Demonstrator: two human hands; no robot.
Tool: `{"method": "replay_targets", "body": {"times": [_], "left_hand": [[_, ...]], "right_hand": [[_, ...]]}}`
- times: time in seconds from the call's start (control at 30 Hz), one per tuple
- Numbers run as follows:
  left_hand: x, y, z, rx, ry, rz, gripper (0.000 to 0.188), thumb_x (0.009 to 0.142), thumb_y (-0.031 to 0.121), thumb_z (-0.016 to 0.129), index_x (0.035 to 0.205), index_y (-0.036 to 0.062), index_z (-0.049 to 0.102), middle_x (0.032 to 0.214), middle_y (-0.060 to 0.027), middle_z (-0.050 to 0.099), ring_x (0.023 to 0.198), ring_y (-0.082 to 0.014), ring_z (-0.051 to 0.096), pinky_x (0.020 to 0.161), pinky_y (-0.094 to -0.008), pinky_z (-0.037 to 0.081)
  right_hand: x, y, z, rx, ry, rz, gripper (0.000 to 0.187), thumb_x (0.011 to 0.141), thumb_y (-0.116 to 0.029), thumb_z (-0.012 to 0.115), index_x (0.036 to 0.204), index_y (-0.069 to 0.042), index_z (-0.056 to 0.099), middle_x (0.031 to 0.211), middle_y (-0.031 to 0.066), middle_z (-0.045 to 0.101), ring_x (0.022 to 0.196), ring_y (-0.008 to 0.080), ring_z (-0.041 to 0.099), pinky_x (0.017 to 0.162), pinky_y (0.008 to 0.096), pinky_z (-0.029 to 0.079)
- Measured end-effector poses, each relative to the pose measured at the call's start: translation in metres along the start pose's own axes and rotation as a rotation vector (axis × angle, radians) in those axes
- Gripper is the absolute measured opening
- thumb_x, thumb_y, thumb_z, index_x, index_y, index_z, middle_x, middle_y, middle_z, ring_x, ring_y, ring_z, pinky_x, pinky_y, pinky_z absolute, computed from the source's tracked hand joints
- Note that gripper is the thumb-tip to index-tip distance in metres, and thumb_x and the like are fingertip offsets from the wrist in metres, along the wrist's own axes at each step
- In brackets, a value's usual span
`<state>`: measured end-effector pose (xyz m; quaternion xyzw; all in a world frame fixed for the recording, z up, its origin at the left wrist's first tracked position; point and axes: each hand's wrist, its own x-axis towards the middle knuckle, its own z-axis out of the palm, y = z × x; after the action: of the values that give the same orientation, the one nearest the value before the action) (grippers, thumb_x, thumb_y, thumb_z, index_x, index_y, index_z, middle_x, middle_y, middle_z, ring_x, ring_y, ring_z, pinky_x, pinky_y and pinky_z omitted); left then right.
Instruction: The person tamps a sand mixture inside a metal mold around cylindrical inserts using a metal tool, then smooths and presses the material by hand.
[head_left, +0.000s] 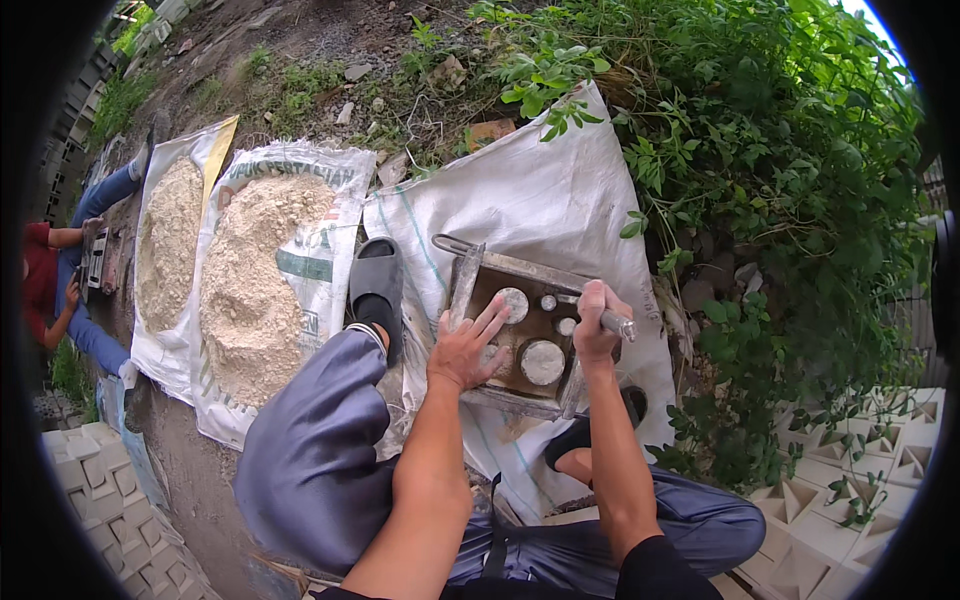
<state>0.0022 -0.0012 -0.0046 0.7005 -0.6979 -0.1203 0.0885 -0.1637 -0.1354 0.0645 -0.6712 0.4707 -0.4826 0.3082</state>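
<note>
A square metal mould (pixel 500 268) with round grey inserts lies on a white woven sack (pixel 540 190) between my feet. My left hand (pixel 466 345) rests flat on the mould's near left corner, fingers spread over the brown filling. A metal handle bar (pixel 615 322) at the mould's right side is gripped in the fist of my right hand (pixel 595 325). I am squatting, grey trousers and black sandals in view.
Two opened sacks with heaps of pale sandy mix (pixel 250 270) lie to the left. Another person (pixel 60 280) in red and jeans crouches at the far left. Stacked white cast blocks (pixel 100 500) sit at lower left and lower right. Bushes (pixel 780 200) crowd the right.
</note>
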Motion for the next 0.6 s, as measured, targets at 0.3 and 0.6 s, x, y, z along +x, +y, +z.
{"method": "replay_targets", "body": {"times": [0.3,0.6], "left_hand": [[0.001,0.001,0.0,-0.034,0.068,0.025,0.074,0.086,0.043,0.059,0.151,0.0253,0.029,0.158,0.0072,0.024,0.091,-0.0159,0.06,0.102,-0.0543,0.034],[0.0,0.0,-0.002,-0.03,0.047,0.017,0.072,0.087,0.044,0.057,0.15,0.0256,0.029,0.158,0.0084,0.024,0.092,-0.0155,0.06,0.102,-0.054,0.033]], "right_hand": [[0.016,-0.003,0.01,0.432,0.024,0.132,0.044,0.098,-0.015,0.046,0.056,-0.006,0.036,0.051,-0.0009,0.038,0.046,0.0067,0.033,0.044,0.0273,0.023],[0.014,-0.007,0.017,0.14,-0.111,0.029,0.034,0.094,-0.01,0.048,0.061,0.001,0.046,0.059,0.0041,0.046,0.052,0.0129,0.039,0.048,0.0304,0.029]]}}
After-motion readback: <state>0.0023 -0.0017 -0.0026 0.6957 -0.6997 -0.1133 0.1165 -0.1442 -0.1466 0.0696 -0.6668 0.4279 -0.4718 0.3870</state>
